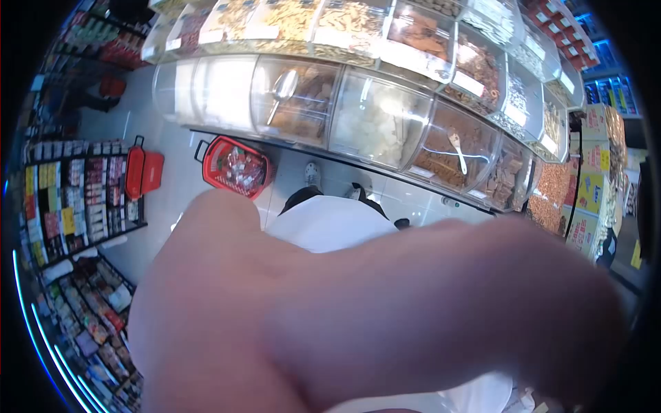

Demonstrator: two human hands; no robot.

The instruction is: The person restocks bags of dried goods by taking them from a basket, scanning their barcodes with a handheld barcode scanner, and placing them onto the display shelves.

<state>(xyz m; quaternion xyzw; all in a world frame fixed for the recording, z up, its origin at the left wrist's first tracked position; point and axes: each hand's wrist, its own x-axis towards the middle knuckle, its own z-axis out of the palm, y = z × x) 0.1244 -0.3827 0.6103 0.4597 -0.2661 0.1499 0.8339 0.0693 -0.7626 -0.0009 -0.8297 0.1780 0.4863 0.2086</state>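
Right in front of the lens, blurred bare skin fills the lower middle of the view, probably my hand (206,296). Whether it is my left or right, or both, is unclear; its fingers cannot be made out and nothing held is visible. Beyond it are my white top (337,221) and a shoe (312,173) on the floor. Further up stand clear-lidded bulk bins. A metal scoop (284,88) lies on one lid, over brown food, and a pale scoop (458,153) rests on another. Whitish pieces (372,120) fill the bin between them.
A red basket (237,168) with packets inside stands on the floor by the bins. Left of it is another red basket (144,172), near packed shelves (82,186). Upper bins (348,24) hold dried foods. Yellow and pink cartons (591,175) are stacked at the right.
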